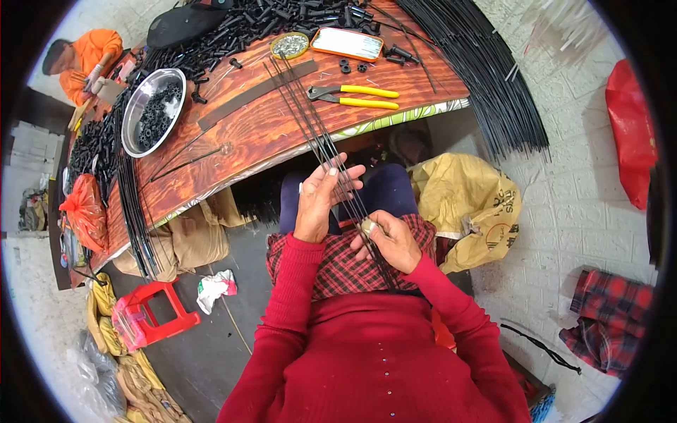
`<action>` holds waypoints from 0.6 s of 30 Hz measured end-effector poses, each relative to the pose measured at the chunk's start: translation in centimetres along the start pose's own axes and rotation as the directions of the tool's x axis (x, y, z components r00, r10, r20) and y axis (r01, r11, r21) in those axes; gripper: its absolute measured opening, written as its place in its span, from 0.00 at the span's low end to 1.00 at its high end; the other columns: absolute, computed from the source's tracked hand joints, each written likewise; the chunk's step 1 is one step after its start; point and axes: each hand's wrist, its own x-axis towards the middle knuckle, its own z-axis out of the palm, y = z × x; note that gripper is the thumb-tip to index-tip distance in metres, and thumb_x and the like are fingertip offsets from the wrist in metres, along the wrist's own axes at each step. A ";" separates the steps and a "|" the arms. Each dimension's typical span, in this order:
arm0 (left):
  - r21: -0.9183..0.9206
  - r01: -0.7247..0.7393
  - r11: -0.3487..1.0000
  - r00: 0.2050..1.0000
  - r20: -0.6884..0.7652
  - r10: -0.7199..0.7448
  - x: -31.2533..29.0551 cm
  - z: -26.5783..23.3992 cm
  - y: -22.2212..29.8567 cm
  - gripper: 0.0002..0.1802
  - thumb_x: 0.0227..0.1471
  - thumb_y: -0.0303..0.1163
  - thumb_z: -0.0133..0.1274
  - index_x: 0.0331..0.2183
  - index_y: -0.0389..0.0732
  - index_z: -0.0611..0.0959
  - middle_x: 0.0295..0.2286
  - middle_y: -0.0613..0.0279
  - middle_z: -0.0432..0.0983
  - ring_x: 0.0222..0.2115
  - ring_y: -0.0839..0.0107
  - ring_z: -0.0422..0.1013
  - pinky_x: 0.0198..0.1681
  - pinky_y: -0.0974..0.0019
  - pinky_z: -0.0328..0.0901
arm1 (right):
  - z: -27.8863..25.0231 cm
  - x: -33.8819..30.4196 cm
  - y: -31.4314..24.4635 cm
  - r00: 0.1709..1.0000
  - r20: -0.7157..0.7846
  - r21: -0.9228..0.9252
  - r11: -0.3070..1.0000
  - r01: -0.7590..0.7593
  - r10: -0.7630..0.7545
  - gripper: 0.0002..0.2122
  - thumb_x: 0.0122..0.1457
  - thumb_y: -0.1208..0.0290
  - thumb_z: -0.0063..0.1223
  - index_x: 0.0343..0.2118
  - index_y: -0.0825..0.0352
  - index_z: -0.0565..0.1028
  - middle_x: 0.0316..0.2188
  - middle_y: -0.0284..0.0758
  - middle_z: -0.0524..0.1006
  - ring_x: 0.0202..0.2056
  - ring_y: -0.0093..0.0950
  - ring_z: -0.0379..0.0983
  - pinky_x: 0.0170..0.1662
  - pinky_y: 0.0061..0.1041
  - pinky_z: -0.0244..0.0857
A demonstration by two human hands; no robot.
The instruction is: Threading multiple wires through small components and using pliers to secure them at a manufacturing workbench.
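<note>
Across the left hand's (319, 196) loosely open fingers lies a bunch of thin black rods (323, 144); nearer the body, the right hand's (396, 243) fingers curl around it. Beyond the left fingertips, the rods fan toward a small dish (307, 48) and yellow-handled pliers (369, 89). Slack fingers could let rods slide; a swing might tip the dish.
</note>
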 end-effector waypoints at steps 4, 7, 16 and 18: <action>0.031 -0.015 0.999 0.999 -0.036 0.016 -0.1 0.1 0.1 0.24 0.62 0.40 0.42 0.54 0.37 0.68 0.44 0.49 0.77 0.35 0.70 0.77 0.35 0.72 0.69 | -0.1 0.1 0.0 1.000 -0.019 0.005 1.000 0.010 -0.010 0.08 0.66 0.75 0.35 0.39 0.73 0.67 0.30 0.43 0.79 0.26 0.28 0.78 0.29 0.22 0.71; 0.028 -0.013 1.000 0.999 -0.046 0.014 -0.2 0.1 0.2 0.21 0.62 0.38 0.42 0.52 0.37 0.68 0.43 0.48 0.78 0.34 0.70 0.77 0.35 0.71 0.69 | 0.0 0.2 -0.1 0.999 -0.037 -0.038 0.999 0.010 -0.011 0.08 0.66 0.75 0.35 0.39 0.73 0.67 0.29 0.42 0.79 0.25 0.27 0.78 0.29 0.22 0.71; 0.022 -0.010 1.000 0.993 -0.118 0.012 -0.9 0.5 -0.6 0.15 0.60 0.33 0.48 0.46 0.35 0.73 0.39 0.51 0.80 0.31 0.71 0.77 0.31 0.73 0.68 | 0.4 0.0 0.4 0.999 -0.025 0.000 0.999 0.037 -0.037 0.07 0.64 0.77 0.36 0.39 0.73 0.67 0.29 0.42 0.79 0.25 0.27 0.78 0.31 0.22 0.72; 0.010 0.019 1.000 0.993 -0.117 -0.018 -1.1 0.4 -0.6 0.16 0.60 0.33 0.49 0.46 0.35 0.74 0.39 0.52 0.80 0.31 0.72 0.77 0.31 0.73 0.68 | 0.3 0.0 0.6 0.999 0.020 -0.056 0.998 0.028 -0.027 0.07 0.66 0.74 0.35 0.40 0.72 0.66 0.31 0.42 0.79 0.27 0.27 0.78 0.33 0.23 0.72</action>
